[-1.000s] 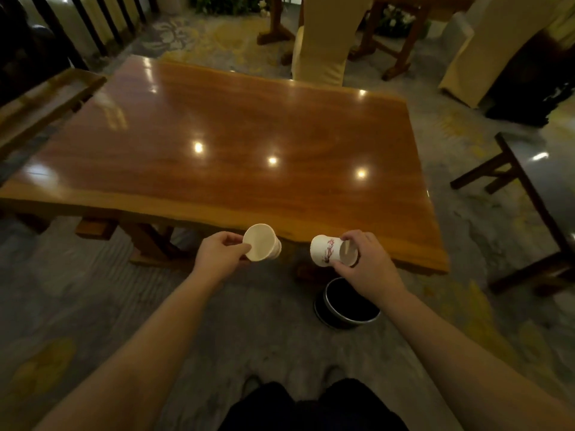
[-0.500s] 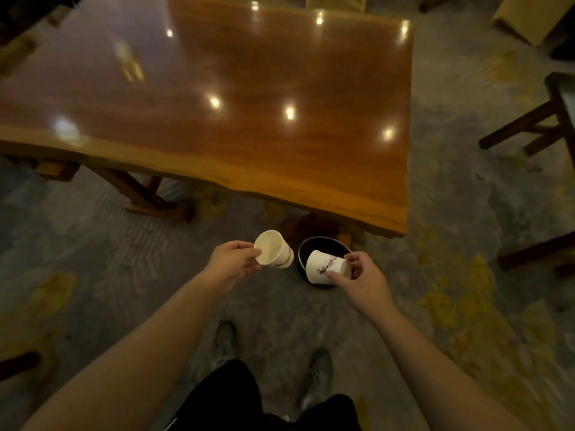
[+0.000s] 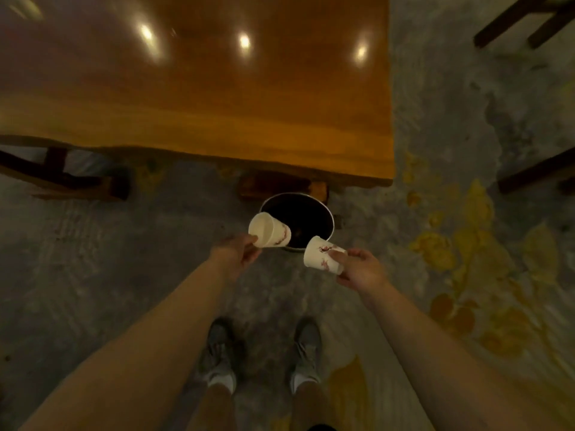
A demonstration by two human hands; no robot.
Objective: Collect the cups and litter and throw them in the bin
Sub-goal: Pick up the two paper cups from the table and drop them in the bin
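At far left, the dark wooden base (image 3: 62, 178) of the counter (image 3: 199, 98) rests on the grey floor (image 3: 93, 259), partly under the counter's near edge. The polished orange-brown counter fills the upper left and centre, with three ceiling lights mirrored in its top.

My left hand (image 3: 235, 251) reaches forward over the floor, its grip pinched on the rim of a white paper cup (image 3: 269, 230). That left cup lies tilted on its side, its open mouth facing left and toward me, its base pointing at the bin (image 3: 297, 220), which it overlaps at the near left rim. A faint red print shows on its wall.

The bin, round with a dark interior and a pale metal rim, stands on the floor just beyond the counter's near edge, close to a wooden foot (image 3: 281, 186) of the counter. What lies inside the bin is too dark to tell.

My right hand (image 3: 362, 269) has its grip closed around the base end of a second white cup (image 3: 322, 255), thumb on top. This right cup also lies tilted, mouth end pointing left toward the bin, just beside its near right rim; a red print marks its side.

Below, my two grey shoes (image 3: 217, 356) stand on the floor, apart from the bin. To the right, yellow leaf patterns (image 3: 479, 244) spread over the floor, and dark wooden furniture legs (image 3: 535, 169) cross the far right edge.
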